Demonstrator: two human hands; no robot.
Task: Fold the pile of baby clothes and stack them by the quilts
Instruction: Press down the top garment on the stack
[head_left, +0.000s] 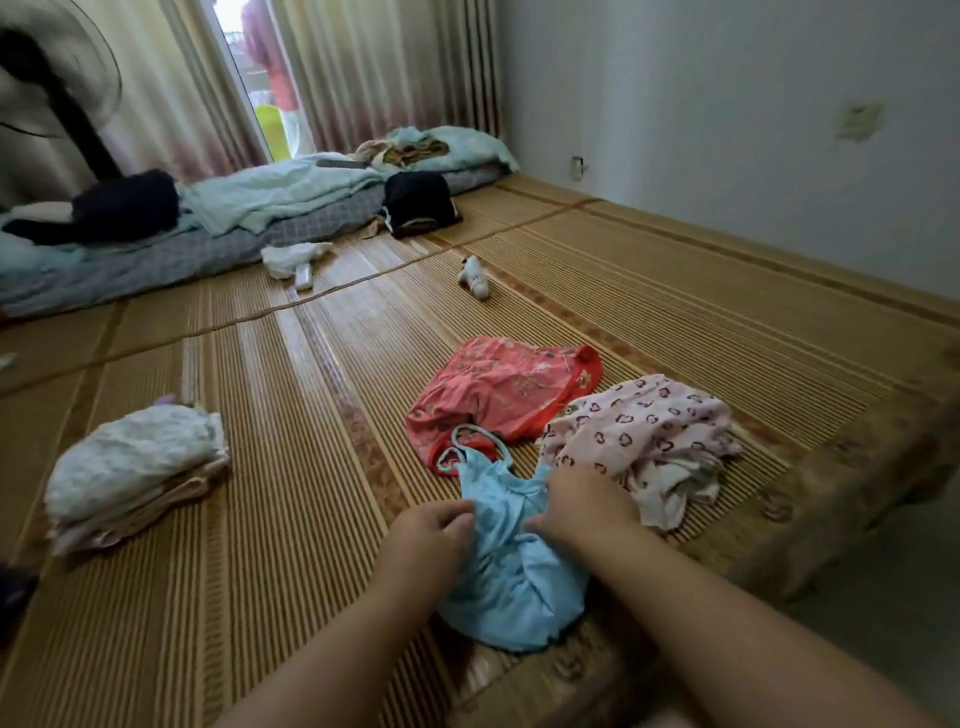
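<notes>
The bamboo mat (649, 291) carries quilts (249, 208) upper left and a folded stack (135, 473) mid-left. Lower centre, the left hand (431, 530) and right hand (582, 506) have fingers clamped on a crumpled blue strappy dress (514, 577). Its fold seems to be just starting, and it likely needs spreading flat next.

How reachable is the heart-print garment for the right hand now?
Likely yes: the heart-print garment lies just beside the right hand, nothing between them, but that hand grips the blue dress.

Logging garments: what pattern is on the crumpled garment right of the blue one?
The garment is pale pink with dark heart outlines; head view.
</notes>
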